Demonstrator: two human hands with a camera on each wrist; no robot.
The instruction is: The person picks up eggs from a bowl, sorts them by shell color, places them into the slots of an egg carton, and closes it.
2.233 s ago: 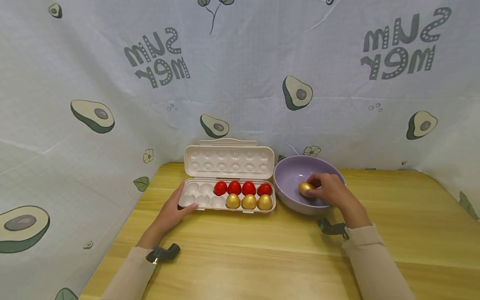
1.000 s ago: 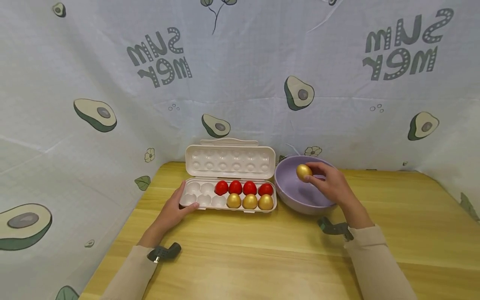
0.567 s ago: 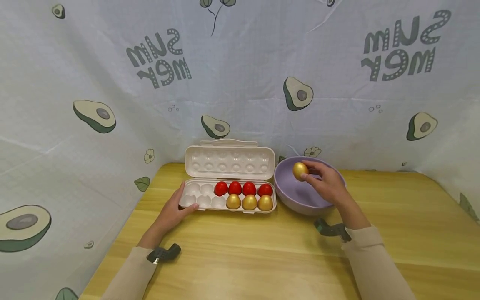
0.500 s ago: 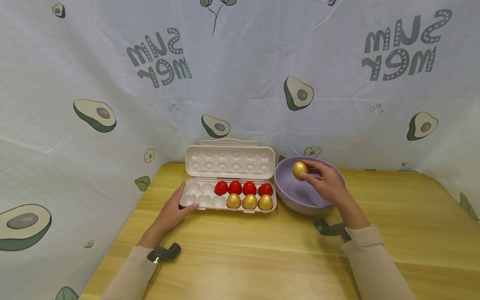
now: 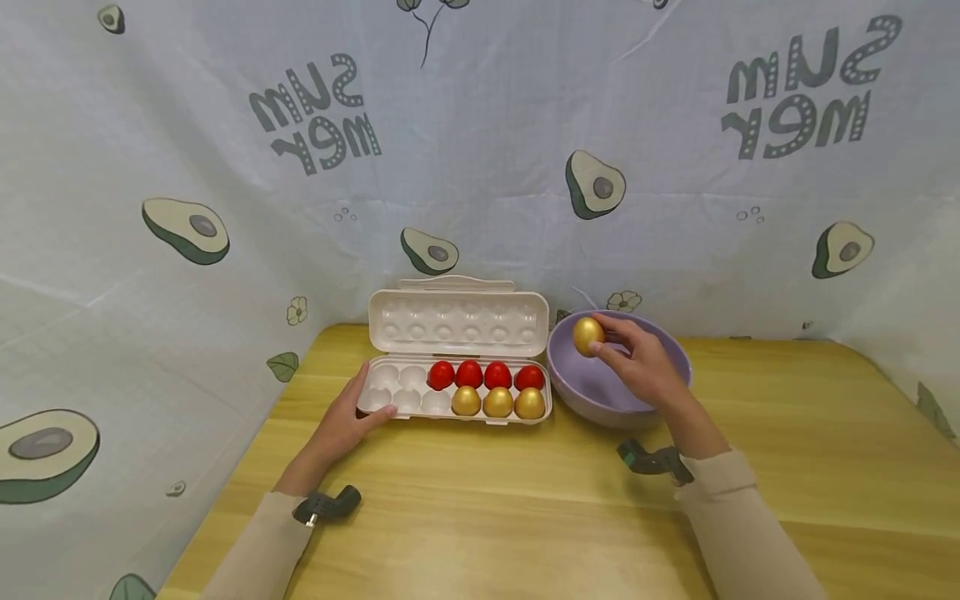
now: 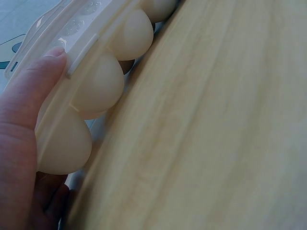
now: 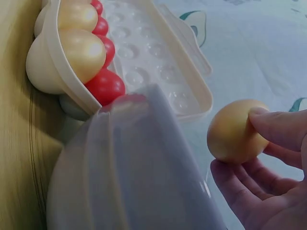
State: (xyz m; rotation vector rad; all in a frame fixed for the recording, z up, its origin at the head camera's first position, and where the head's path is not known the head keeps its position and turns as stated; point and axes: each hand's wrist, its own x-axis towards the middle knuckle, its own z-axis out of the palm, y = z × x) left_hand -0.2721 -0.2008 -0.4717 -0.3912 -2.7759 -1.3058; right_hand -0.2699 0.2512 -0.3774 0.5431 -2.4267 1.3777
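Note:
My right hand (image 5: 637, 362) pinches a gold egg (image 5: 588, 337) between thumb and fingers, over the left part of a purple bowl (image 5: 603, 418). In the right wrist view the egg (image 7: 236, 132) is beside the bowl's rim, thumb on one side and fingertips on the other. A cream egg carton (image 5: 459, 325) lies with its lid raised, left of the bowl. Red eggs (image 5: 469, 375) sit in its back row and gold eggs (image 5: 498, 403) in the front row, all toward the right. My left hand (image 5: 345, 425) grips the carton's left end, thumb (image 6: 33, 91) on the front rim.
Both things stand at the back of a wooden table (image 5: 480, 508), close to a hanging white cloth (image 5: 495, 142) printed with avocados. The bowl's left rim nearly meets the carton's right end. A dark wrist camera (image 5: 652, 460) juts from the right wrist.
My right hand has lifted the gold egg from inside the purple bowl and carried it up and left toward the carton. The left hand and carton stay put.

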